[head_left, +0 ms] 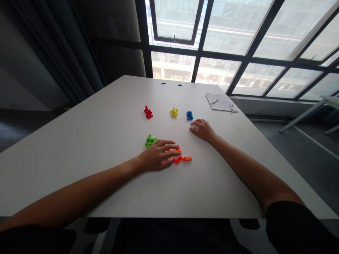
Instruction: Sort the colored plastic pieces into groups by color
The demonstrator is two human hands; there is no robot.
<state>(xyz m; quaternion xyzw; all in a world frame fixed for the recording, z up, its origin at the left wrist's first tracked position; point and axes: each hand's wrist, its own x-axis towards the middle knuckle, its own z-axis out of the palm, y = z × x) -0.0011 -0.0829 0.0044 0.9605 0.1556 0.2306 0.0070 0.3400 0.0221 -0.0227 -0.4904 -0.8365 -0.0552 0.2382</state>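
I see the left hand (162, 154), fingers spread low over orange plastic pieces (187, 159) on the white table (111, 116), beside the green pieces (149, 141). The right hand (203, 129) curls near the blue pieces (189, 115), something pale (195, 127) under its fingers; whether it pinches that, I can't tell. Red pieces (148, 113), yellow pieces (174, 112), blue and green make 4 clusters, which I'd judge done; the orange, lying looser, seems what's left

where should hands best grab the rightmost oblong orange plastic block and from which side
I'd pinch the rightmost oblong orange plastic block across its long edges near the right end, coming from the right. It seems to lie flat with that end free, while jagged orange plastic pieces and the left hand crowd its left.
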